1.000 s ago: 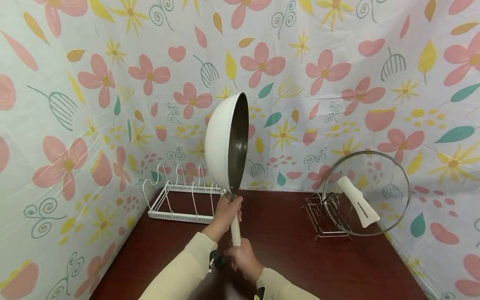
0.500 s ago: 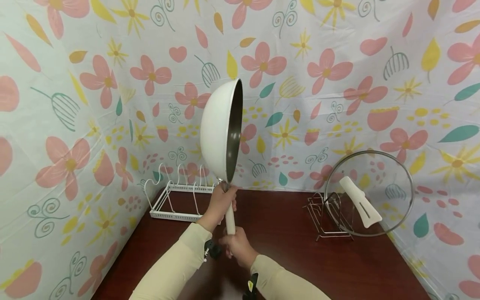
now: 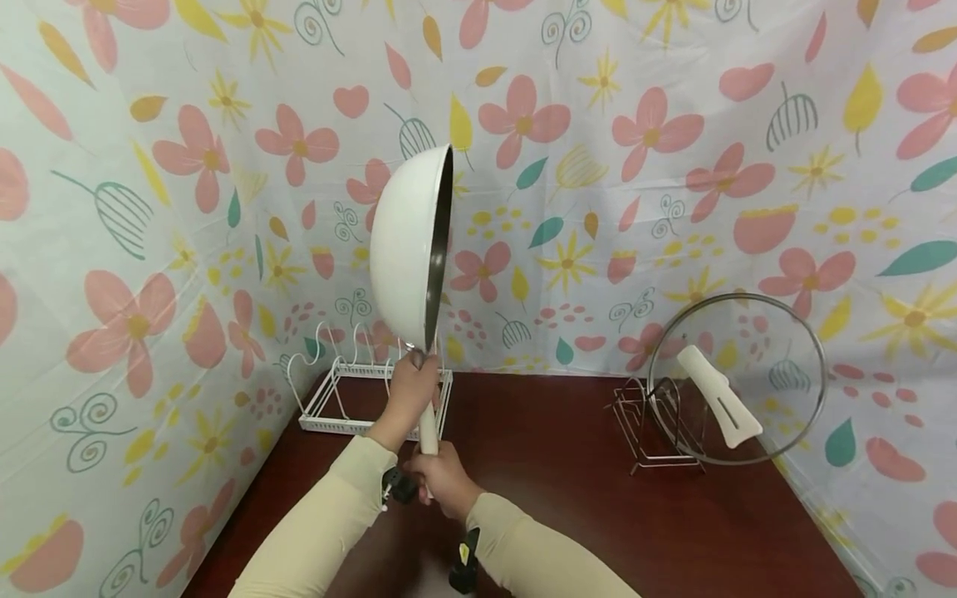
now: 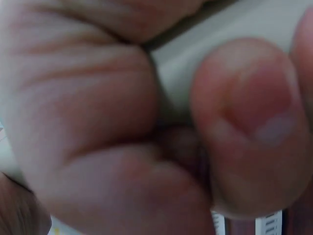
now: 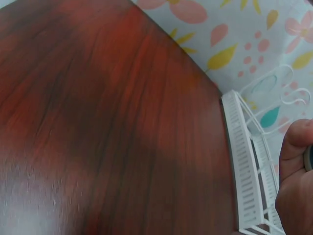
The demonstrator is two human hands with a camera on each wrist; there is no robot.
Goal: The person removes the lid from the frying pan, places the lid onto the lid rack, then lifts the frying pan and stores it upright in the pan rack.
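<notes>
A white wok (image 3: 404,249) with a dark inside is held up on its side in the head view, its opening facing right. My left hand (image 3: 414,390) grips its cream handle (image 3: 429,440) just below the bowl. Lower down, my right hand (image 3: 446,482) holds the same handle near its end. Close up in the left wrist view, curled fingers (image 4: 244,112) wrap the handle (image 4: 176,73). Only part of my right hand (image 5: 298,181) shows at the right edge of the right wrist view. Behind the handle stands a white rack (image 3: 340,426) with upright loops, partly hidden by the wok and left hand.
A clear glass lid (image 3: 813,399) with a cream handle (image 3: 719,397) leans in a thin metal wire stand (image 3: 665,461) at the right. Both racks stand on a dark red wooden table (image 3: 553,465). Flower-printed cloth (image 3: 568,166) closes off the back and sides.
Both hands have moved the wok left and a little upward, closer to over the white rack. The wok has turned so that less of its inside shows. Lid and stand stay put.
</notes>
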